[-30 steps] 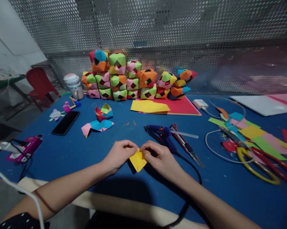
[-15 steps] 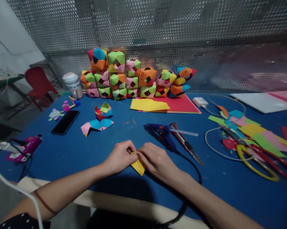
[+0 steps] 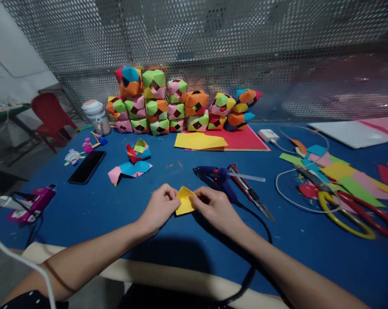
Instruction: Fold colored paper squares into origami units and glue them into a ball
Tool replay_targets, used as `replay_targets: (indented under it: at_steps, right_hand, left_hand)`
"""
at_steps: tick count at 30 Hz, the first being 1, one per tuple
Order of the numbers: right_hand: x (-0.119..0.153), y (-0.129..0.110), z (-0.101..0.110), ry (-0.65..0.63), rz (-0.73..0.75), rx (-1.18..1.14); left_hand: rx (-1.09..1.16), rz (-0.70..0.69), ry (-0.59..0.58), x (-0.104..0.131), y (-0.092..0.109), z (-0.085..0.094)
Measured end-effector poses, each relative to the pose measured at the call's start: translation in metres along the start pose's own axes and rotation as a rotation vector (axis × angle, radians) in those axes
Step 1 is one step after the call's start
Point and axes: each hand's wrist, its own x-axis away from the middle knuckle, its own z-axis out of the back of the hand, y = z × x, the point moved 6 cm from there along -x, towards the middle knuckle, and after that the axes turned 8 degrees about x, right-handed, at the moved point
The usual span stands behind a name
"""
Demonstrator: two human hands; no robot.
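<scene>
Between my hands is a small folded piece of yellow paper (image 3: 185,201), its upper edge rising to a point. My left hand (image 3: 160,207) pinches its left side between thumb and fingers. On the right side, my right hand (image 3: 217,208) grips it the same way. Beyond the right hand lies a blue glue gun (image 3: 217,175) with a clear glue stick in its back. A red utility knife (image 3: 250,191) with its blade out rests beside it. Farther left are a joined paper strip (image 3: 129,170) in pink and blue and a partly assembled paper ring (image 3: 138,151).
Stacked paper balls (image 3: 157,107) line the mesh wall. Yellow and red sheets (image 3: 200,140) lie before them. Scissors (image 3: 345,214), a white cable (image 3: 279,189) and paper scraps (image 3: 345,174) spread at right. A phone (image 3: 87,167), bottle (image 3: 95,116) and purple power strip (image 3: 41,204) stand left.
The yellow paper has turned from pointing down toward me to pointing up and away. Both hands have moved slightly apart, showing more of its face.
</scene>
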Motion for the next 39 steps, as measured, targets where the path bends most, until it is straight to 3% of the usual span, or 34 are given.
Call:
replay_targets:
  at_steps: [15,21,26,31,34,39]
  right_hand:
    - [0.001,-0.005,-0.002,-0.052,0.08,0.083]
    - [0.0,-0.005,-0.005,-0.107,0.071,0.001]
    - [-0.002,-0.003,0.001,-0.038,0.045,-0.095]
    - [-0.001,-0.004,0.002,0.057,0.139,-0.019]
    - [-0.002,-0.005,0.0,0.026,0.18,-0.029]
    - [-0.004,0.005,0.002,-0.065,-0.008,-0.279]
  left_hand:
    - [-0.057,0.082,-0.156,0.002,-0.004,-0.011]
    - [-0.076,0.026,-0.043,-0.006,-0.002,0.001]
    - [-0.072,-0.01,-0.003,-0.009,0.0,0.005]
    - [-0.059,0.03,-0.128,-0.005,-0.001,-0.006]
    - [-0.144,-0.019,-0.145,-0.004,0.002,-0.007]
    - [-0.166,-0.111,-0.068,-0.008,0.007,0.001]
